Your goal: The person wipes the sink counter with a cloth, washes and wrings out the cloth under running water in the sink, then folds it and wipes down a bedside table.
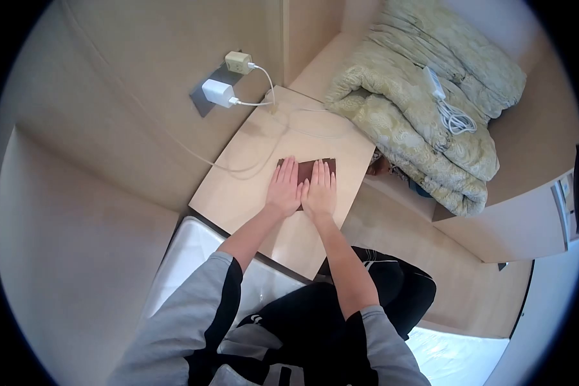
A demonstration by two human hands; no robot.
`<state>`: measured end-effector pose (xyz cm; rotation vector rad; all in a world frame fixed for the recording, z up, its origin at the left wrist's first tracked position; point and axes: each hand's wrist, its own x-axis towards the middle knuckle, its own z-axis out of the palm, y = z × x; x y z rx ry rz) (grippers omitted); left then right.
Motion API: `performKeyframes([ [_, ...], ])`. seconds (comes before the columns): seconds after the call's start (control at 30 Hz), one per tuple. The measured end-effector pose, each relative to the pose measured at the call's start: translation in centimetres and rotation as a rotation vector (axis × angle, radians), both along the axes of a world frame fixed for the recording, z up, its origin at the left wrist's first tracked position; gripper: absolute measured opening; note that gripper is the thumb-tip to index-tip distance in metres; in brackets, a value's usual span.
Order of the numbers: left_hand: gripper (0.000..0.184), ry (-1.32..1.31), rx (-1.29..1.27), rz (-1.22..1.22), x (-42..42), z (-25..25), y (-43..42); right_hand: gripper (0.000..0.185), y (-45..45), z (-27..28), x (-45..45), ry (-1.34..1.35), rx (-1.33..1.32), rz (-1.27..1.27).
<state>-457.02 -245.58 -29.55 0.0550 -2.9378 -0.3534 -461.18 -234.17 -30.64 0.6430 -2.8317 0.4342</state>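
A dark brown, flat, roughly rectangular piece (307, 170) lies on the light wooden tabletop (238, 151); whether it is paper, cloth or leather I cannot tell. My left hand (283, 188) rests flat on its left side, fingers stretched out and pointing away from me. On the right side, my right hand (319, 190) lies flat in the same way. The two thumbs meet near the middle. Much of the brown piece is hidden under both palms, and its far edge shows between and beyond the fingers.
Two chargers, one white (218, 93) and one cream (238, 62), are plugged into a wall socket plate (202, 103). Their thin cables run over the table's far left part. A folded patterned quilt (392, 109) at the right carries a white power strip (433, 83) with a coiled cord.
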Motion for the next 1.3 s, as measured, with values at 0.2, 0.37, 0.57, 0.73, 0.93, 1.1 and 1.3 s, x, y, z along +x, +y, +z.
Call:
performKeyframes([
  [0.2,0.059,0.036,0.005,0.03,0.6,-0.2,0.4,0.055,0.0,-0.1,1.0,0.013,-0.006,-0.007],
  [0.37,0.06,-0.025,0.05,-0.003,3.4,0.2,0.9,0.056,0.8,0.1,4.1,0.005,-0.029,-0.024],
  [0.57,0.06,0.006,0.04,-0.015,8.4,0.2,2.6,0.057,2.1,-0.4,9.3,0.025,-0.036,-0.066],
  [0.73,0.059,0.02,0.057,-0.026,12.3,-0.2,3.8,0.058,3.2,-0.6,13.5,0.009,-0.043,-0.09],
  [0.93,0.06,0.003,0.019,-0.064,12.5,-0.1,3.5,0.057,3.3,-0.7,13.4,0.014,-0.046,-0.084],
  [1.1,0.061,-0.042,0.03,-0.08,9.8,0.1,2.5,0.06,3.1,-0.8,11.0,-0.011,-0.059,-0.099],
  [1.3,0.06,-0.04,-0.001,-0.134,2.8,-0.1,1.9,0.06,2.0,-0.2,4.7,-0.011,0.032,-0.161],
])
